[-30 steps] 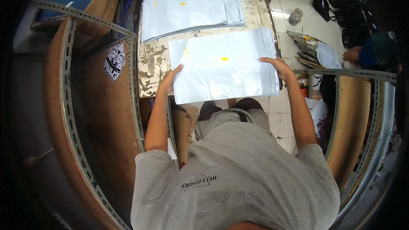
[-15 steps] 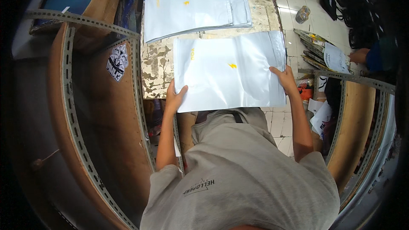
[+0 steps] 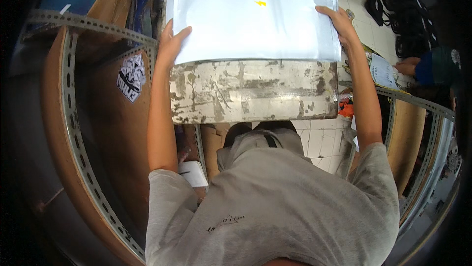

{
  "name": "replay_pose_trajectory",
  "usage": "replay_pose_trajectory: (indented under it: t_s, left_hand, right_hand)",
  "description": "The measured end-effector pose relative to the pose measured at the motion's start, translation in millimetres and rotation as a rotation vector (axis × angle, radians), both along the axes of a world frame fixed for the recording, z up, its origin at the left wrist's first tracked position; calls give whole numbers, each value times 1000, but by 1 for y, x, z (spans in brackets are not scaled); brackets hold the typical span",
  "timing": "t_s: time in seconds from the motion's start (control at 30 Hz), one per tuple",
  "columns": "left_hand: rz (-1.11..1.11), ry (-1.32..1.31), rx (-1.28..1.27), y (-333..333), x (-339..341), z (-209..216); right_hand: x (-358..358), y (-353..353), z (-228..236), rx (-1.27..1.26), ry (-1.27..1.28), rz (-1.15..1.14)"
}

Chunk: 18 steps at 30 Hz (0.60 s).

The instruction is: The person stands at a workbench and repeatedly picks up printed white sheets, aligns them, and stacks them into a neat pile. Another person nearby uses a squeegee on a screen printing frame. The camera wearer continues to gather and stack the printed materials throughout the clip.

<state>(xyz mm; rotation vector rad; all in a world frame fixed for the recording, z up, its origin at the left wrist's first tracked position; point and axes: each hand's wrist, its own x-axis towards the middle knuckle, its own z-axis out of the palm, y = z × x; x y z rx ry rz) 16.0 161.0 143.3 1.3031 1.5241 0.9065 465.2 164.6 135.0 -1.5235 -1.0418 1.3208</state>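
Observation:
A stack of glossy white plastic sheets [image 3: 246, 30], printed with a small yellow lightning bolt and yellow lettering, is held flat between my two hands over the far part of the worn table [image 3: 255, 91]. My left hand [image 3: 172, 43] grips the stack's near left corner, thumb on top and fingers beneath the edge. On the other side, my right hand [image 3: 340, 24] holds the right edge the same way, its thumb lying on the top sheet. Layered edges show along the right side. Whatever lies under the stack is mostly hidden.
Metal-framed wooden shelving [image 3: 105, 84] with a wolf sticker [image 3: 132, 76] rises close on my left. More shelving [image 3: 407, 133] stands at my right. Beyond it, another person's hand [image 3: 407, 65] touches a printed light sheet [image 3: 384, 70]. Black bags [image 3: 410, 15] lie on the tiled floor.
Both hands have carried the sheets away from me toward the table's far part, over where the other stack lay. My arms are stretched further, and the table's near surface has come into view.

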Motion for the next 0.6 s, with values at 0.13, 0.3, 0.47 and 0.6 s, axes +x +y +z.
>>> replay_pose_trajectory:
  t_s: [0.13, 0.3, 0.47, 0.6]
  left_hand:
    - [-19, -106, 50, 54, -18, -10]
    - [27, -122, 17, 81, -30, -34]
    - [10, -151, -72, 93, -44, -70]
    - [17, -118, -177, 104, -57, -121]
  right_hand:
    - [-13, 61, -7, 106, 64, 78]
    - [-24, 103, -21, 37, 1, 112]
    - [-36, 116, -55, -65, -40, 79]
    - [-45, 117, -95, -228, -76, 48]
